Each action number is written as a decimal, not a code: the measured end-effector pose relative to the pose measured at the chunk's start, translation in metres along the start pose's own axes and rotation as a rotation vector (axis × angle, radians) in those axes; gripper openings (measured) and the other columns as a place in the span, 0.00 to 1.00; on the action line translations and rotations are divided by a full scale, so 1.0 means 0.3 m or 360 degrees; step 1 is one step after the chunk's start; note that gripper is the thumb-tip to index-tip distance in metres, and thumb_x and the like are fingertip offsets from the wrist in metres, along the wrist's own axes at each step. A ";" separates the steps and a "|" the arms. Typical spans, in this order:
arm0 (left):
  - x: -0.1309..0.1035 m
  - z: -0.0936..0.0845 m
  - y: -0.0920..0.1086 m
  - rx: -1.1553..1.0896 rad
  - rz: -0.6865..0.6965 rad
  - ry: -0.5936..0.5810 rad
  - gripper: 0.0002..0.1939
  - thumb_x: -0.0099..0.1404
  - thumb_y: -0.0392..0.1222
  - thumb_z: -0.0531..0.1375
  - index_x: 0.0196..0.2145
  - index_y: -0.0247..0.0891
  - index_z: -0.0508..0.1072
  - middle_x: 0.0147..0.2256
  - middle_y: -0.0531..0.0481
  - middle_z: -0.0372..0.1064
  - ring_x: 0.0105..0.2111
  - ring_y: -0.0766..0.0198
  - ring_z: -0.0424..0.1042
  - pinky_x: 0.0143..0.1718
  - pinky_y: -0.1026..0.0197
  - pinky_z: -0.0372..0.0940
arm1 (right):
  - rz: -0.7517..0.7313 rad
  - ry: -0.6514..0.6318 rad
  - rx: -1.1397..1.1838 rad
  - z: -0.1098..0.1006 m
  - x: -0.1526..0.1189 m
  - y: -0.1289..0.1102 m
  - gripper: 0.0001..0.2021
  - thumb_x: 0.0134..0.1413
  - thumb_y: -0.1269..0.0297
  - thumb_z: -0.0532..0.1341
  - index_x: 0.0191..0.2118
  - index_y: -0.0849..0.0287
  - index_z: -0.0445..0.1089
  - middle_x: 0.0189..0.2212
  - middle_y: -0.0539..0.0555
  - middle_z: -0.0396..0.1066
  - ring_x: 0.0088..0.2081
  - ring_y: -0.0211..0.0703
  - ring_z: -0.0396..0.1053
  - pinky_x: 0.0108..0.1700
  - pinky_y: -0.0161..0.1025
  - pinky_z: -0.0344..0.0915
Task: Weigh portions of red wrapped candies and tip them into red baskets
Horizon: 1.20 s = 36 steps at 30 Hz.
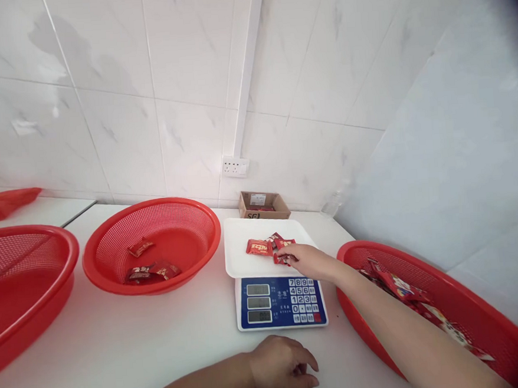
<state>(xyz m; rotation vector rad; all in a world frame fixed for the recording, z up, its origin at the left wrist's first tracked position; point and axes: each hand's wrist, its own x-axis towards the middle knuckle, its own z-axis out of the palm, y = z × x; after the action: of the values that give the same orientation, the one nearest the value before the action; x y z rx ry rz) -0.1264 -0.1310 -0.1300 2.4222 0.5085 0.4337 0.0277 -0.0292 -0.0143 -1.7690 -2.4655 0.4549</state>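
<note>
My right hand (305, 260) is over the white tray (241, 265) of the scale, its fingers closed on a small red packet (279, 259) at the tray's right part. Another red packet (258, 247) lies flat just left of it, and more red packets touch it from behind. Below the tray, the blue scale panel (281, 294) has three small displays and a keypad. My left hand (283, 366) rests on the white table in front of the scale, fingers loosely curled, thumb and index finger apart, nothing between them.
A round red basket (202, 263) with a few red packets stands left of the scale, another red basket (71, 260) at the far left. At the right, a red basket (355, 247) holds several packets. Behind the scale is a small cardboard box (264, 215); a wall socket (234, 166) is above.
</note>
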 end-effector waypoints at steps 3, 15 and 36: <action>0.000 0.002 -0.001 0.0015 -0.0003 -0.0012 0.12 0.58 0.42 0.60 0.41 0.41 0.72 0.30 0.54 0.72 0.28 0.66 0.70 0.31 0.70 0.63 | 0.0026 0.0208 0.0011 -0.016 0.008 -0.002 0.19 0.52 0.71 0.50 0.49 0.54 0.66 0.48 0.53 0.67 0.47 0.44 0.64 0.48 0.41 0.60; 0.000 -0.008 0.006 -0.0045 -0.0009 0.0004 0.12 0.58 0.41 0.60 0.40 0.39 0.73 0.30 0.51 0.72 0.27 0.67 0.70 0.30 0.72 0.63 | -0.0047 0.0141 0.0021 0.079 0.011 -0.065 0.30 0.51 0.48 0.53 0.59 0.48 0.51 0.64 0.52 0.37 0.63 0.54 0.28 0.59 0.56 0.36; 0.000 -0.008 0.000 -0.0247 -0.0070 0.0016 0.10 0.59 0.39 0.57 0.40 0.40 0.72 0.32 0.51 0.70 0.29 0.66 0.68 0.31 0.69 0.62 | 0.0762 0.0227 0.0089 -0.043 -0.501 0.414 0.15 0.51 0.60 0.52 0.45 0.55 0.67 0.46 0.54 0.69 0.47 0.48 0.66 0.46 0.41 0.61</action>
<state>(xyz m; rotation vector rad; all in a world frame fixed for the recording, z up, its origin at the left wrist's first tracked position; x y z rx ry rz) -0.1275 -0.1299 -0.1282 2.2568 0.5120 0.4497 0.1945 -0.1310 -0.0199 -2.2762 -1.9060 0.4016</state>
